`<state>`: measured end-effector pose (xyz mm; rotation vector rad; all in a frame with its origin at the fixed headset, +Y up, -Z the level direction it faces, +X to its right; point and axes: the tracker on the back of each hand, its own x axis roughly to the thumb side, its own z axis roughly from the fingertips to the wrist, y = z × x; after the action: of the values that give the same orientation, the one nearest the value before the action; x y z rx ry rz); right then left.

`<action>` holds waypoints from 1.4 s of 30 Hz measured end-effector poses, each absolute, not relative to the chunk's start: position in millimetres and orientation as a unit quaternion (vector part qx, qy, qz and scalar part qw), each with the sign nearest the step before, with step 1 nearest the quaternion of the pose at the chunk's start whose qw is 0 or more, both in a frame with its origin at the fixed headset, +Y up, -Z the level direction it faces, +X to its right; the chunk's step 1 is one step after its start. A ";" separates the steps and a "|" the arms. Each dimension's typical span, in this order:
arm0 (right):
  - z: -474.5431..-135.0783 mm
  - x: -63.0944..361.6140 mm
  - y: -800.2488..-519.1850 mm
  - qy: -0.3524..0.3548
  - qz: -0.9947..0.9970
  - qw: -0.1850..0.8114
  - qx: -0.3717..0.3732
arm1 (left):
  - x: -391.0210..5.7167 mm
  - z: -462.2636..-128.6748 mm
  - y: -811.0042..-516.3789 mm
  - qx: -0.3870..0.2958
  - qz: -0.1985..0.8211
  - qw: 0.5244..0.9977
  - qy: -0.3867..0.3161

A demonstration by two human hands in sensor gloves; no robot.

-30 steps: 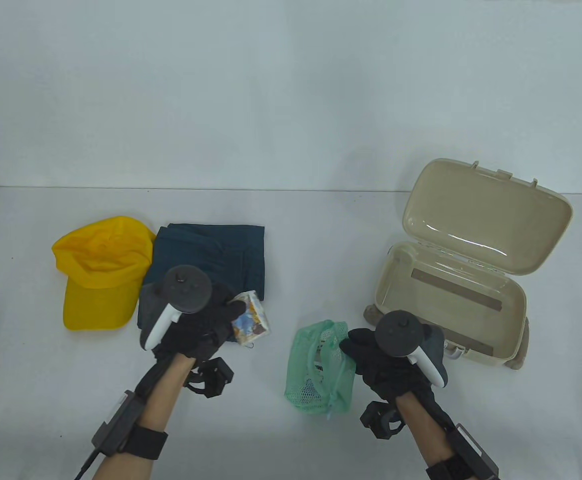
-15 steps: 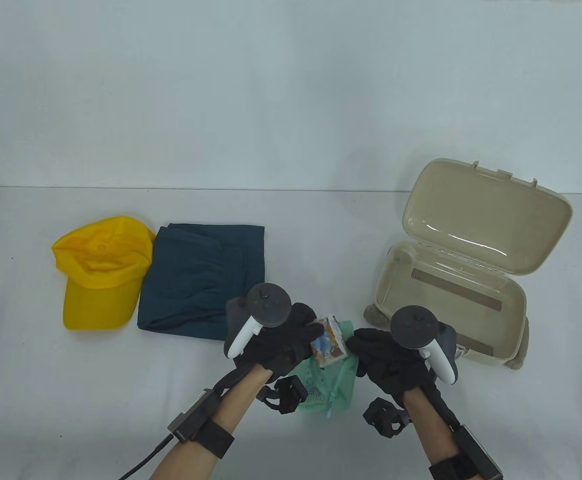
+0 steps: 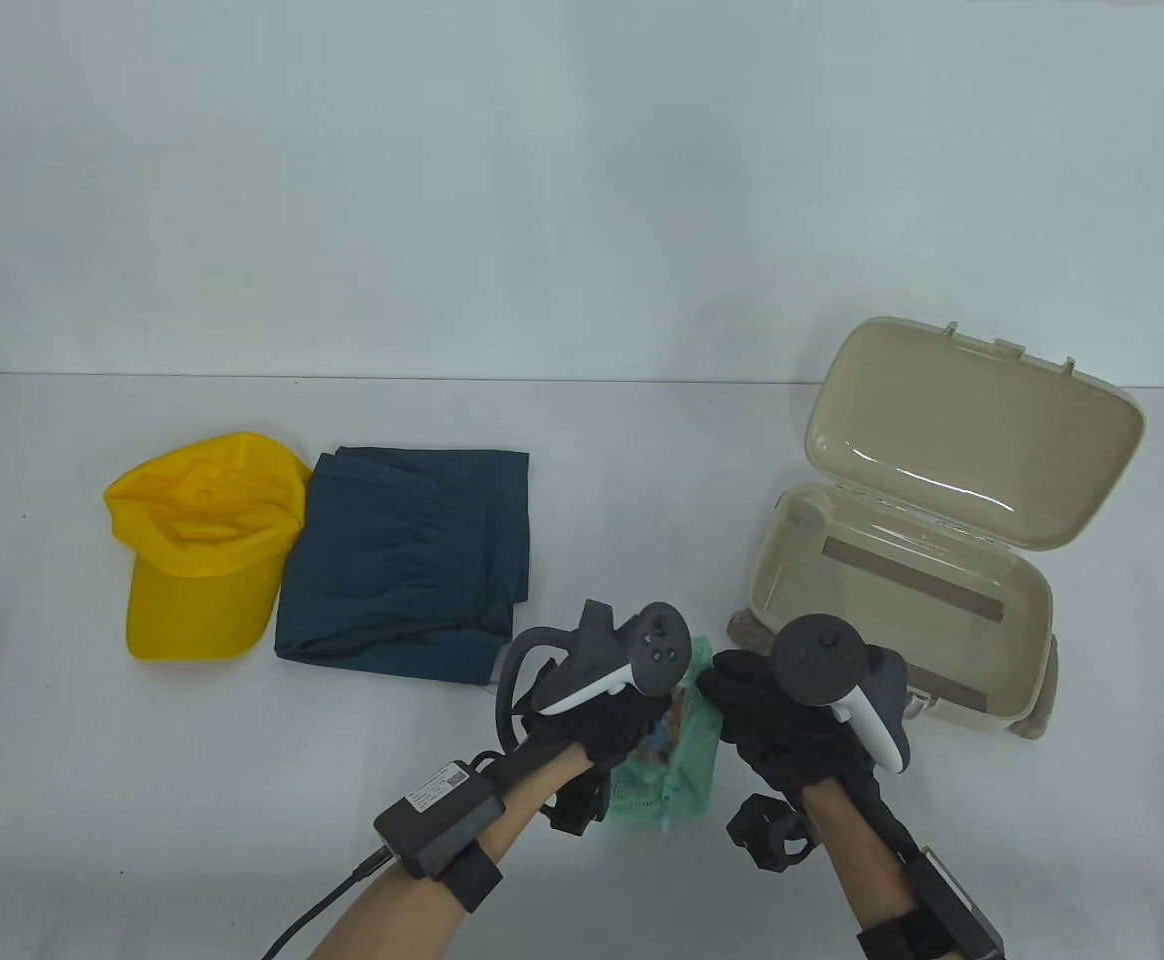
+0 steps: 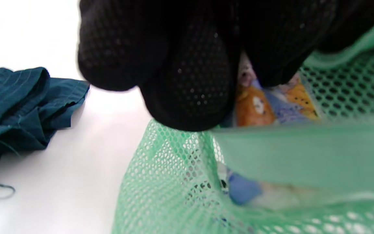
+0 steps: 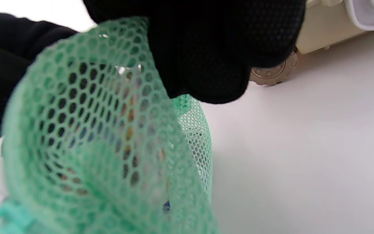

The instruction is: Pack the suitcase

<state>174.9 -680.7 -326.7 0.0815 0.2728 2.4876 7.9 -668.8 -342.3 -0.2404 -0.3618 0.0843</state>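
A green mesh bag stands at the table's front centre, between my hands. My left hand pinches a small cartoon-printed packet and holds it down inside the bag's mouth. My right hand grips the bag's right rim and holds it open. Other small items show through the mesh. The beige suitcase lies open and empty just right of my right hand, with its lid up. Its corner and a wheel show in the right wrist view.
A folded dark teal garment lies left of the bag, its edge close to my left hand. A yellow cap sits further left. The white table's far edge runs behind them.
My left hand carried the printed packet right from the teal garment to the mesh bag and lowered it into the mouth. My right hand stayed on the bag's rim.
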 end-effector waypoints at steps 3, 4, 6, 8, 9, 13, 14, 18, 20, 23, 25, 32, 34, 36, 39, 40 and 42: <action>-326.5 174.2 -680.8 0.101 0.946 0.307 0.032 | 20.0 -341.8 -670.4 -0.127 -0.002 0.973 -0.193; -326.4 174.0 -680.7 0.100 0.946 0.306 0.032 | 22.2 -341.9 -670.5 -0.130 -0.012 0.972 -0.194; -326.4 174.0 -680.5 0.096 0.948 0.303 0.032 | 27.7 -343.1 -672.5 -0.147 -0.034 0.969 -0.197; -326.6 173.7 -680.5 0.096 0.947 0.304 0.033 | 32.2 -344.4 -675.2 -0.163 -0.066 0.965 -0.193; -326.7 173.5 -680.5 0.095 0.947 0.304 0.034 | 34.0 -345.2 -676.3 -0.169 -0.085 0.963 -0.191; -326.3 172.7 -680.5 0.093 0.948 0.303 0.037 | 39.6 -350.9 -679.4 -0.200 -0.122 0.954 -0.186; -326.3 172.6 -680.5 0.093 0.948 0.303 0.037 | 40.0 -352.0 -679.7 -0.203 -0.128 0.953 -0.183; -326.5 172.1 -680.7 0.095 0.946 0.306 0.042 | 38.0 -358.9 -682.4 -0.227 -0.117 0.951 -0.172; -326.5 171.9 -680.9 0.096 0.946 0.306 0.044 | 34.1 -359.9 -684.1 -0.237 -0.073 0.953 -0.172; -326.9 172.6 -680.9 0.098 0.946 0.307 0.043 | 27.0 -361.8 -687.3 -0.275 0.013 0.945 -0.177; -327.1 173.4 -681.1 0.098 0.946 0.307 0.041 | 21.3 -364.2 -687.7 -0.295 0.037 0.937 -0.183; -330.9 182.0 -683.4 0.112 0.930 0.348 0.023 | -14.6 -355.1 -659.5 -0.281 0.240 0.902 -0.223; -332.5 185.2 -684.9 0.116 0.923 0.366 0.011 | -23.8 -339.4 -648.7 -0.214 0.239 0.919 -0.230; -333.7 187.3 -686.4 0.121 0.916 0.382 0.001 | -25.8 -316.7 -642.8 -0.140 0.170 0.944 -0.245; -334.3 188.7 -687.7 0.123 0.910 0.395 -0.008 | -18.8 -283.5 -647.5 -0.054 0.057 0.962 -0.263; -334.3 188.8 -687.7 0.122 0.910 0.396 -0.010 | -15.3 -275.3 -651.5 -0.032 0.026 0.963 -0.265; -333.8 188.7 -687.6 0.121 0.909 0.399 -0.014 | -7.4 -262.8 -662.2 0.015 -0.037 0.965 -0.260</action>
<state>188.7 -687.6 -333.8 -0.0363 0.3053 2.3005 -7.4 -662.2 -262.8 0.0304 -0.5255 -0.0750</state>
